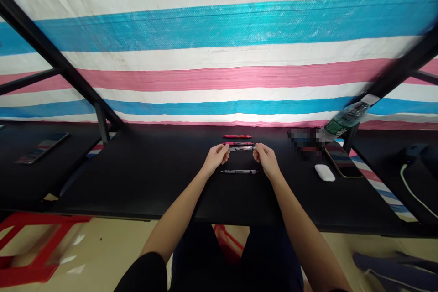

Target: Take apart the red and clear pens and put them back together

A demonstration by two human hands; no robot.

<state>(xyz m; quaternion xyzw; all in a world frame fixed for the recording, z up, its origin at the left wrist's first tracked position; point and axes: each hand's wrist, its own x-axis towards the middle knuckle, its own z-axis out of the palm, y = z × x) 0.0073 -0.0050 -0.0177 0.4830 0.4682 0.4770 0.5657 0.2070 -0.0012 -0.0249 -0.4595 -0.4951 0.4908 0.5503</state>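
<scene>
My left hand (216, 157) and my right hand (267, 159) hold the two ends of a slim clear-and-black pen (241, 148) between their fingertips, above the black table top (137, 187). Just beyond it lies a red and black pen (238, 144), very close to the held pen. A red pen (237, 136) lies farther back. A dark pen (238, 171) lies nearer me, below and between my hands, touching neither.
To the right are a white computer mouse (325, 172), a phone (343, 160), a blurred-out object (304, 143) and a tilted plastic water bottle (345, 118). Another phone (41, 148) lies left. A striped tarp (219, 32) hangs behind black metal bars (54, 54).
</scene>
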